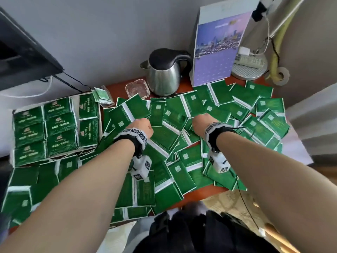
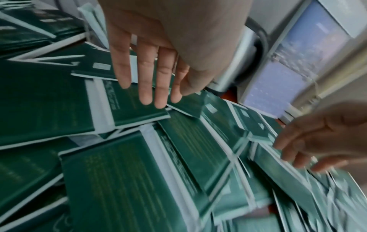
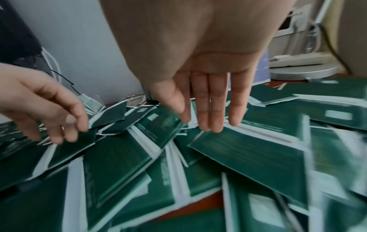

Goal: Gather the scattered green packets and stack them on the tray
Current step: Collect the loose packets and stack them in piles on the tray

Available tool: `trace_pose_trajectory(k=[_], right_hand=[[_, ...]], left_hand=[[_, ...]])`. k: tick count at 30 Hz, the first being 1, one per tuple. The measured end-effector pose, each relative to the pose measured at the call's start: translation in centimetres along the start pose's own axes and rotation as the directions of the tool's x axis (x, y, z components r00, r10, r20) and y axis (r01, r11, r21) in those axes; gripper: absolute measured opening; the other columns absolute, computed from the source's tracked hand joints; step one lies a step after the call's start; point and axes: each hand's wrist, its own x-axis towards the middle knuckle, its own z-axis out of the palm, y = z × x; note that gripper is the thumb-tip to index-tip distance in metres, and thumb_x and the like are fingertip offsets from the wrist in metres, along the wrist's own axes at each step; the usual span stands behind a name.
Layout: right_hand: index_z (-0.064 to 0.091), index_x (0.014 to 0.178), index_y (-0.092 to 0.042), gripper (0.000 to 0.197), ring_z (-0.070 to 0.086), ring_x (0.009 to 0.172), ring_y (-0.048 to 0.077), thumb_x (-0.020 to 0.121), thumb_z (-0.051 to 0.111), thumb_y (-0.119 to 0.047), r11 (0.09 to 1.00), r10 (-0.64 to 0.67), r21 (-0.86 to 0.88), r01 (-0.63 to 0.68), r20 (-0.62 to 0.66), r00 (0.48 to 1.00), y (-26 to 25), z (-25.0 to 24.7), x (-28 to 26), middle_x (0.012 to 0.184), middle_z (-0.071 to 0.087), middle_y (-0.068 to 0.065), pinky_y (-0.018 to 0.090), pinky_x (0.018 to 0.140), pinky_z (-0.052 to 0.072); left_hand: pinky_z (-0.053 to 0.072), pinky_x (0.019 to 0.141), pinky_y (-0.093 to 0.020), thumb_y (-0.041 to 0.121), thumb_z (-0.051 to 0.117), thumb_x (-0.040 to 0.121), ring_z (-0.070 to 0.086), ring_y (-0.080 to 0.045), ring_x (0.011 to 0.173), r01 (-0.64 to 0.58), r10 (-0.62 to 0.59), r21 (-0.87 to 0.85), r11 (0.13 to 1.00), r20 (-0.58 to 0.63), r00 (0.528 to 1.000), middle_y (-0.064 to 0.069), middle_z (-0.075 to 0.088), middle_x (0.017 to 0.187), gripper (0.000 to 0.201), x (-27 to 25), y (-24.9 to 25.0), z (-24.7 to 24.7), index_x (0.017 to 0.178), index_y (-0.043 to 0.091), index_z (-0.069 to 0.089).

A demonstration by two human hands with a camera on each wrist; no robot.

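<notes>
Now both my hands hang over the loose green packets (image 1: pixel 165 136) strewn across the table (image 1: pixel 204 193). My left hand (image 2: pixel 158 62) has straight fingers, tips just at one packet, gripping nothing. My right hand (image 3: pixel 204 87) is flat too, fingertips near another packet, holding nothing. Stacked packets fill the tray (image 1: pixel 99 114) at my left, by the kettle (image 1: pixel 163 73).
</notes>
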Motion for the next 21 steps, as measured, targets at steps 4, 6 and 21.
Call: trace_pose_trajectory(k=[4, 6, 21], right_hand=[[0.053, 0.086, -0.01, 0.013, 0.057, 0.081, 0.031, 0.093, 0.043, -0.009, 0.999, -0.037, -0.005, 0.037, 0.0, 0.999, -4.4, -0.9, 2.3, 0.091, 0.058, 0.012, 0.037, 0.067, 0.048], [0.052, 0.083, -0.009, 0.012, 0.059, 0.081, 0.032, 0.093, 0.045, -0.01, 0.999, -0.051, -0.005, 0.051, 0.005, 0.999, -6.2, -1.3, 3.3, 0.092, 0.058, 0.013, 0.037, 0.068, 0.05], [0.032, 0.131, -0.005, 0.07, 0.059, 0.114, 0.039, 0.086, 0.075, -0.036, 0.721, 0.322, 0.618, -0.313, 0.101, 0.941, -12.5, -0.5, 9.8, 0.13, 0.056, 0.021, 0.051, 0.097, 0.051]], left_hand=[[0.049, 0.071, -0.034, 0.032, 0.056, 0.093, 0.064, -0.034, 0.086, 0.266, -0.285, -0.241, 0.933, -0.048, 0.957, -0.018, 0.07, 0.102, 0.029, 1.9, -4.9, -0.6, 0.097, 0.006, 0.068], [0.049, 0.072, -0.035, 0.03, 0.056, 0.091, 0.063, -0.035, 0.086, 0.38, -0.422, -0.374, 0.846, -0.034, 0.906, -0.019, 0.068, 0.101, 0.031, 2.6, -6.8, -0.8, 0.099, 0.001, 0.064], [0.049, 0.1, -0.05, 0.061, 0.078, 0.073, 0.058, -0.037, 0.122, 0.574, -0.635, -0.669, 0.472, 0.193, 0.748, -0.019, 0.055, 0.138, 0.107, 7.1, -8.8, 1.2, 0.146, -0.002, 0.031]])
